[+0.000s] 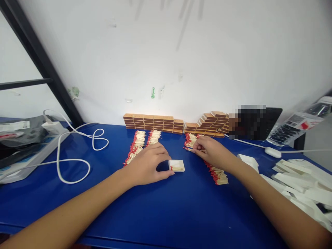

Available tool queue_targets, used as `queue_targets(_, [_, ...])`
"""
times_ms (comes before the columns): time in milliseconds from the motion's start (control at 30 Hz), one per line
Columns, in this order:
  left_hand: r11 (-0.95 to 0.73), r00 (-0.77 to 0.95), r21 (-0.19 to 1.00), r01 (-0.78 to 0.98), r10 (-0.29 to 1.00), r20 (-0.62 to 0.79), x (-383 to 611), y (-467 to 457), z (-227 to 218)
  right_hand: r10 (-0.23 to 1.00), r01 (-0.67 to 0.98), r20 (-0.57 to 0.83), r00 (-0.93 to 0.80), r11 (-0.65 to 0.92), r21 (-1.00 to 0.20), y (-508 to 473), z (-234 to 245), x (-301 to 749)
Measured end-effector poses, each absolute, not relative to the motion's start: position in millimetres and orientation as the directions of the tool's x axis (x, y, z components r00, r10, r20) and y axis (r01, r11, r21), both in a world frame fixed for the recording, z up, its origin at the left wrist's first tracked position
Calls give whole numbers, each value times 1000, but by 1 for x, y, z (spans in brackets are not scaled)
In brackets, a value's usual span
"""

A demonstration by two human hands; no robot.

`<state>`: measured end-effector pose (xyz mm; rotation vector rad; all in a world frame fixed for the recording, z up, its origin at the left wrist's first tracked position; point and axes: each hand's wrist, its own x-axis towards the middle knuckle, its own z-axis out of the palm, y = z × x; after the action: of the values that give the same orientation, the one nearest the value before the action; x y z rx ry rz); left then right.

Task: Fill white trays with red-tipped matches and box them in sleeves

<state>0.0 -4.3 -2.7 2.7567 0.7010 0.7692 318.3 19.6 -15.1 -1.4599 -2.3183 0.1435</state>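
Observation:
My left hand [149,165] grips a small white matchbox tray [178,162] at its left end, thumb in front and fingers behind. A few red-tipped matches [176,168] lie inside the tray along its near side. My right hand [214,152] is closed in a pinch on matches [188,149], their red heads pointing left out of the fingertips; how many it holds I cannot tell. A long row of loose matches [219,176] runs under and in front of that hand. Two more rows of matches [140,138] lie behind my left hand, which partly hides them.
Stacked matchboxes [153,121] line the wall, with a stepped pile [214,122] on the right. Many white trays [301,180] heap at the right. A white cable [59,148] loops at the left. A plastic bottle [293,124] leans near a dark screen [269,121].

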Motion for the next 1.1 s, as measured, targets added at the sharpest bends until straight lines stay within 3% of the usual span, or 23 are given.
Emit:
queue_targets(333, [-860, 745, 316, 400, 506, 435, 0, -3, -3, 863, 807, 261, -432, 500, -314, 8, 0, 310])
queue_targets(533, [-856, 745, 327, 401, 512, 428, 0, -3, -3, 888, 829, 167, -428, 459, -321, 7, 1, 311])
queue_targets(1100, [-843, 730, 336, 420, 533, 428, -2, -1, -5, 883, 807, 191, -430, 470, -357, -1, 6, 302])
